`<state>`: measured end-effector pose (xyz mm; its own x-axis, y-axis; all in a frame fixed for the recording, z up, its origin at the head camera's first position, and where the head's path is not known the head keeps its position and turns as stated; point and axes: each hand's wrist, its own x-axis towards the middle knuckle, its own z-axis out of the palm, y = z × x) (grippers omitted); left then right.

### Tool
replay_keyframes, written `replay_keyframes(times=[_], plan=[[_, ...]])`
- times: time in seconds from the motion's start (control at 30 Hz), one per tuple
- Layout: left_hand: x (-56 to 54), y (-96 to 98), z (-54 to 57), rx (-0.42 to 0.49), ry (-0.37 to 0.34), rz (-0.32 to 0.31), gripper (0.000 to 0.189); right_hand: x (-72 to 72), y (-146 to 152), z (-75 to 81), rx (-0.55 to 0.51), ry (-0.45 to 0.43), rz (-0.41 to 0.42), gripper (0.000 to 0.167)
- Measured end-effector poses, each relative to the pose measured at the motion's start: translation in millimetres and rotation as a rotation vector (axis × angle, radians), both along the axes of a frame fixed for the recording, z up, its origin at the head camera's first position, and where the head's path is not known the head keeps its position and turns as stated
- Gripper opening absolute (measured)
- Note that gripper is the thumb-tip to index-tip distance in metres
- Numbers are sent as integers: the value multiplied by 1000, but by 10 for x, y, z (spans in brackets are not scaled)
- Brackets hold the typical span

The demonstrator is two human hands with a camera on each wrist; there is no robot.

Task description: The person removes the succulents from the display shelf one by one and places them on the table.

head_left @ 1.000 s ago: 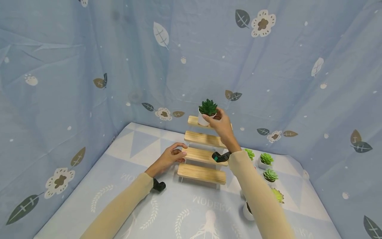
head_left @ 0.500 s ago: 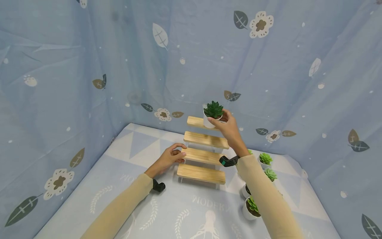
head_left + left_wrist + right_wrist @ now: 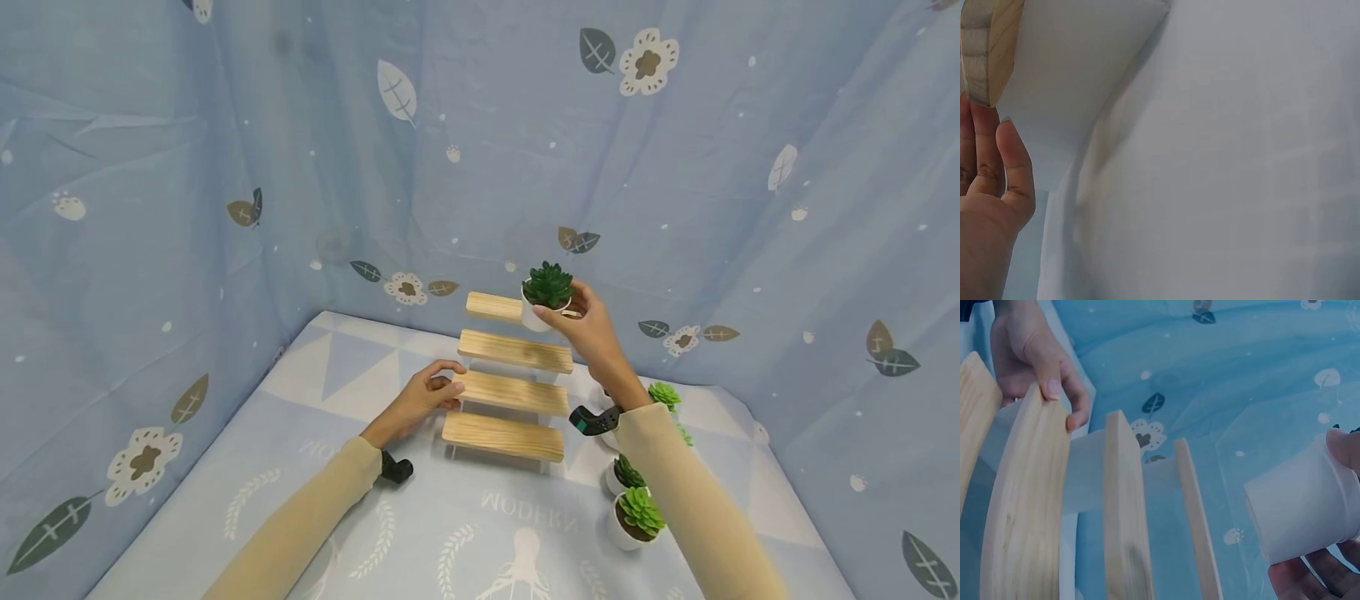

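Observation:
In the head view my right hand (image 3: 592, 331) holds a dark green potted succulent (image 3: 548, 286) by its white pot, near the right end of the top board of a wooden tiered stand (image 3: 515, 348). The right wrist view shows the white pot (image 3: 1300, 500) between thumb and fingers, apart from the boards. My left hand (image 3: 422, 397) grips the left end of the stand's third board from the top. Its thumb lies on the wood and its fingers reach round the edge. From the left wrist, the fingers (image 3: 985, 150) touch the board's end (image 3: 988, 53) from below.
Right of the stand, several potted succulents stand on the table, partly hidden by my right forearm. Among them are a bright green one (image 3: 640, 510) in front and a darker one (image 3: 627, 472) behind it. Blue patterned curtains (image 3: 480, 167) enclose the table (image 3: 360, 517).
My right hand has moved right and slightly down with the potted succulent, along the top board. More of the plants on the right now show. The left hand keeps its place on the stand.

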<state>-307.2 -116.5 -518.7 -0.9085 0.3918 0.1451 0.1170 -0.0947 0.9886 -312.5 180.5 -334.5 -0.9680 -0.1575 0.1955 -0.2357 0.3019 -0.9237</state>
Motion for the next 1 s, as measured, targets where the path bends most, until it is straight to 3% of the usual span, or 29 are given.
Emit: replay_keyframes(times=[0.3,1.0], plan=[[-17,-4,-1,6,2,1,39,139,152,-7,4,1,-9,94],[-5,6,-8,10,12,-3,38,426,543,-166,23,-72,-59,101]])
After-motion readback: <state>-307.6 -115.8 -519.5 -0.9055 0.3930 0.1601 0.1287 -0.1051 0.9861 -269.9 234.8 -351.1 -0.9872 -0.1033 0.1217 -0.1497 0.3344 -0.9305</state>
